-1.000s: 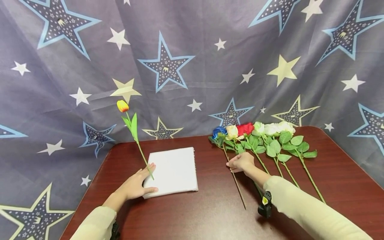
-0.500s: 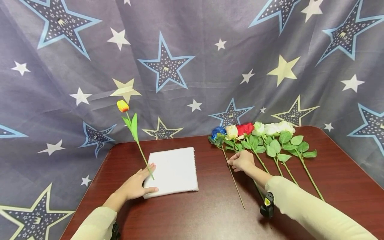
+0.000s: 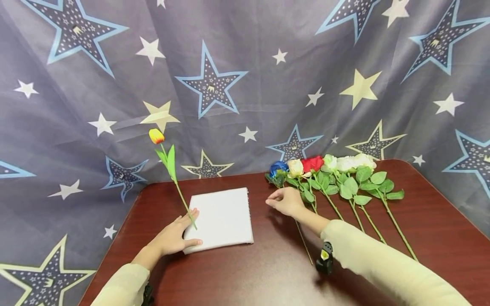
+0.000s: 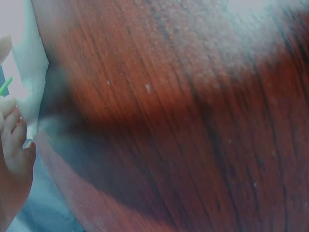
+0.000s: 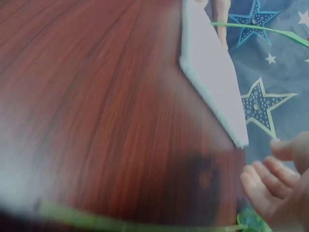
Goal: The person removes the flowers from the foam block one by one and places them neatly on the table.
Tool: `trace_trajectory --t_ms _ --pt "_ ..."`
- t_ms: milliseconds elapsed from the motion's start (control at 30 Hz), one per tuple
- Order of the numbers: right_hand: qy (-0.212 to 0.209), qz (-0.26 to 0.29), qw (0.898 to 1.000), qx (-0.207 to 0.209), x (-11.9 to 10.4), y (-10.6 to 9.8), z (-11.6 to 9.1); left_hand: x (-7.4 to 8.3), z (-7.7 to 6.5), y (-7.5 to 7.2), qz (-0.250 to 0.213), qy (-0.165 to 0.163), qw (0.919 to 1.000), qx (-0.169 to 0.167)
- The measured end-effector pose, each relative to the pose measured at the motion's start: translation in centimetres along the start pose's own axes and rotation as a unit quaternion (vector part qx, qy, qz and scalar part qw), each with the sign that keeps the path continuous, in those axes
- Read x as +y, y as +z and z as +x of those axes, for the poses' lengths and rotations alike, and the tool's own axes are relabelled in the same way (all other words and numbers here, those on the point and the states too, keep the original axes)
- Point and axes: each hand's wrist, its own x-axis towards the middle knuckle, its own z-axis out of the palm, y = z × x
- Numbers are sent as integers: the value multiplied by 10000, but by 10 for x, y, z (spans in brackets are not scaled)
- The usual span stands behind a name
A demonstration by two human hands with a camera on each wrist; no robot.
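My left hand [image 3: 172, 236] lies with fingers spread on the left edge of a white foam-like block [image 3: 226, 216]. From that block a yellow-orange tulip [image 3: 156, 136] rises, leaning left, its stem foot close to my fingers. My right hand [image 3: 287, 202] hovers just in front of the blue rose [image 3: 278, 168], over its brown stem. Nothing is in its loosely bent fingers, and the right wrist view shows the thumb [image 5: 285, 149] apart from them. Part of the blue rose's stem is hidden behind this hand.
Right of the blue rose, cream [image 3: 296, 168], red [image 3: 312, 163] and several whitish roses [image 3: 346, 164] lie in a row, stems toward the front. A star-patterned curtain [image 3: 260, 85] hangs behind the dark red wooden table [image 3: 237, 276].
My right hand has let go of the blue rose's stem and moved left and slightly up. The left hand, block and tulip stay put.
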Motion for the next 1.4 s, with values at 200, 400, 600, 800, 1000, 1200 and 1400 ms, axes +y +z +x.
trace_trajectory --t_ms 200,400,600,800,1000,1200,1400 --pt "-22 1042 9943 -230 -28 33 12 -1 0 0 31 -5 10000 -26" --pt "-336 2008 9767 -678 -62 64 19 -2 0 1 56 -38 10000 -31" --pt "-857 2467 9550 -1404 -94 89 19 -3 0 2 73 -85 9999 -49" --pt "-810 3251 9190 -2076 -116 109 19 -2 0 2 95 -73 9999 -24" --pt "-873 3749 8888 -2487 -126 124 20 1 1 2 166 -100 9998 -7" --pt "-772 3616 8912 -2630 -131 130 17 3 0 -1 249 -212 9995 37" --pt "-522 3514 8955 -2682 -135 133 15 2 -2 0 294 -276 9992 4"
